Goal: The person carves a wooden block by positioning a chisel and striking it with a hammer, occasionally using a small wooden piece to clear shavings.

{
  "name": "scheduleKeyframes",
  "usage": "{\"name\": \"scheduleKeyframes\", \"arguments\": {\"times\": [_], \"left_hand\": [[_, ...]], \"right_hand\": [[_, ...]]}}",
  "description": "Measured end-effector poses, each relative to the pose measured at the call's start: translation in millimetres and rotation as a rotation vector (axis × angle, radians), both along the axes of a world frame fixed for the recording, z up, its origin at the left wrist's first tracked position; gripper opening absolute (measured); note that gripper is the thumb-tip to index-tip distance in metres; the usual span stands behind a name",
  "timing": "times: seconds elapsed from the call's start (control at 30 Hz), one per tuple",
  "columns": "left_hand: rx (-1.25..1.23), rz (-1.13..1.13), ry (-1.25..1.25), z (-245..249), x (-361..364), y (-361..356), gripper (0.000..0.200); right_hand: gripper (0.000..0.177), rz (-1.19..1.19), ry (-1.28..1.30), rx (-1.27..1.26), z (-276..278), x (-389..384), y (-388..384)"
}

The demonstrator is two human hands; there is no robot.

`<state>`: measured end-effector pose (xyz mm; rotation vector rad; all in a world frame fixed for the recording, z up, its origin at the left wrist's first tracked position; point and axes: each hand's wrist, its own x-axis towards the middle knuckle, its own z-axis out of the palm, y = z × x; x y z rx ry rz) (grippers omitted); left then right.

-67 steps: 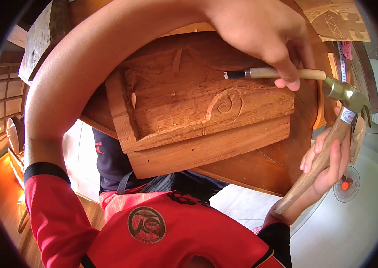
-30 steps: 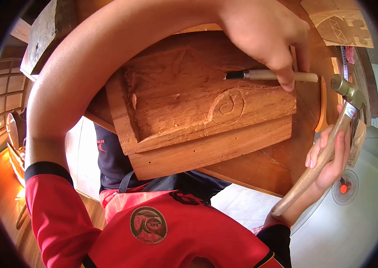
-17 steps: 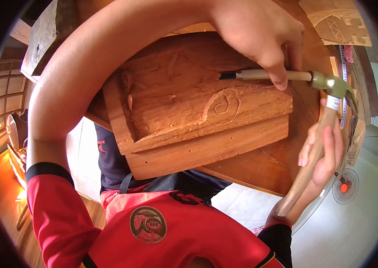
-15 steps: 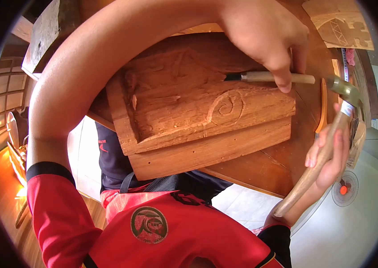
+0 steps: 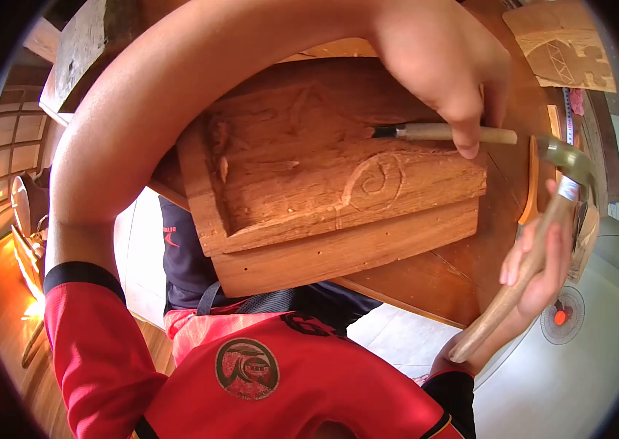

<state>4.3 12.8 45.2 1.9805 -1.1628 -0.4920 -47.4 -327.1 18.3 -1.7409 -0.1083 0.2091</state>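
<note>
A reddish-brown carved wooden panel (image 5: 280, 192) lies tilted in front of me, with a spiral cut into its surface and rough chiselled hollows around it. My left hand (image 5: 450, 69) reaches across from the far side and grips a chisel (image 5: 426, 132) by its wooden handle. The chisel lies low over the panel, its dark blade end at the carved surface. In my right hand (image 5: 543, 267) is a hammer (image 5: 518, 289), held by its long wooden handle. The metal head is just off the butt of the chisel, with a small gap between them.
Under the panel is a brown wooden table (image 5: 426, 282). An orange-handled tool (image 5: 530, 186) lies by the hammer. A carved board (image 5: 561, 55) is at the top right, and a weathered wood block (image 5: 79, 55) at the top left. A fan (image 5: 562, 314) stands at the right.
The whole view has shifted slightly. The chisel and hammer keep about the same small gap, and both hands keep their grips.
</note>
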Motion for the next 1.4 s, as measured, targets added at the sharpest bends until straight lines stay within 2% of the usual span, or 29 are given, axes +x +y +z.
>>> {"name": "scheduleKeyframes", "arguments": {"times": [0.07,0.1,0.13,0.2,0.27,0.3,0.37,0.4,0.5,0.53,0.63,0.67,0.7,0.77,0.8,0.83,0.9,0.93,0.97,1.03,1.07,1.13,1.2,1.3,1.37,1.4], "left_hand": [[-0.04,0.041,-0.043,-3.3,-6.6,1.0,0.051],[-0.01,-0.033,0.063,0.8,8.9,-3.7,0.052],[-0.008,-0.062,0.067,1.0,14.5,-2.4,0.052],[-0.039,-0.069,-0.014,-1.1,12.2,5.4,0.053],[0.013,-0.082,0.036,0.5,13.1,9.9,0.054],[0.092,-0.128,0.173,9.5,24.9,2.7,0.054],[0.094,-0.132,0.25,8.7,33.3,-4.1,0.053],[0.026,-0.075,0.199,1.9,23.5,-4.1,0.053],[0.029,0.024,0.191,5.0,12.6,2.7,0.052],[0.028,0.022,0.189,2.7,11.8,4.4,0.052],[0.041,-0.02,0.174,2.7,15.5,3.7,0.051],[0.046,-0.02,0.173,2.6,16.1,4.6,0.051],[0.047,-0.009,0.171,2.8,14.9,4.5,0.051],[0.044,-0.003,0.179,0.4,13.9,6.6,0.05],[0.044,-0.013,0.185,-0.2,15.2,6.9,0.05],[0.05,-0.027,0.194,0.7,17.2,5.9,0.05],[0.065,-0.036,0.192,2.1,18.0,2.9,0.049],[0.079,-0.028,0.195,3.6,18.6,2.4,0.049],[0.088,-0.026,0.205,4.7,19.2,2.6,0.049],[0.115,-0.044,0.248,4.3,22.4,1.0,0.049],[0.13,-0.063,0.264,5.0,26.0,-3.6,0.048],[0.188,-0.022,0.231,15.7,24.7,-14.6,0.047],[0.243,0.108,0.164,20.2,12.7,-23.9,0.043],[0.043,0.156,-0.046,8.2,-5.2,-18.7,0.037],[0.078,0.138,-0.026,17.6,-3.7,-16.6,0.032],[0.225,0.131,0.088,43.8,-2.6,-20.6,0.03]], "right_hand": [[0.056,-0.015,-0.013,-0.003,-0.3,-0.7,1.2],[0.056,0.007,0.0,-0.015,-4.6,-3.7,3.7],[0.056,0.023,0.051,-0.121,-4.9,-12.6,14.3],[0.053,0.014,0.077,-0.026,-1.4,-7.1,7.2],[0.053,-0.019,0.018,0.06,2.3,-1.2,-2.3],[0.053,0.015,0.031,0.011,-0.5,-3.2,0.2],[0.053,0.062,0.038,-0.09,-5.8,-10.2,7.9],[0.052,0.043,0.081,-0.103,-4.0,-12.4,15.1],[0.051,0.005,0.036,0.084,3.9,-0.6,3.0],[0.052,-0.042,-0.01,0.069,4.5,1.3,4.4],[0.055,0.068,0.115,-0.116,-3.6,-10.7,15.3],[0.056,0.018,0.14,-0.057,-4.3,-8.0,9.8],[0.055,0.055,0.092,0.003,-2.0,-2.7,5.3],[0.053,-0.017,0.003,0.069,3.0,2.4,3.0],[0.053,-0.059,-0.014,0.051,-2.1,0.5,2.0],[0.054,0.039,0.016,0.026,-7.1,-1.7,2.4],[0.055,0.012,0.134,-0.067,-3.6,-9.2,13.7],[0.059,0.079,0.13,-0.045,-2.0,-1.5,-2.3],[0.058,0.053,0.101,0.112,-3.0,1.5,-7.6],[0.057,-0.045,-0.001,0.049,-2.3,3.0,0.1],[0.056,0.01,0.061,-0.007,-2.4,-4.5,4.4],[0.054,0.031,0.119,-0.09,-4.3,-9.2,13.9],[0.054,0.026,0.087,0.004,-2.8,-3.5,6.0],[0.054,-0.002,0.066,0.045,-1.3,2.2,-0.8],[0.054,-0.022,0.075,0.037,-1.5,3.4,-1.5],[0.054,0.034,0.084,0.008,-3.9,4.5,-4.7]]}}
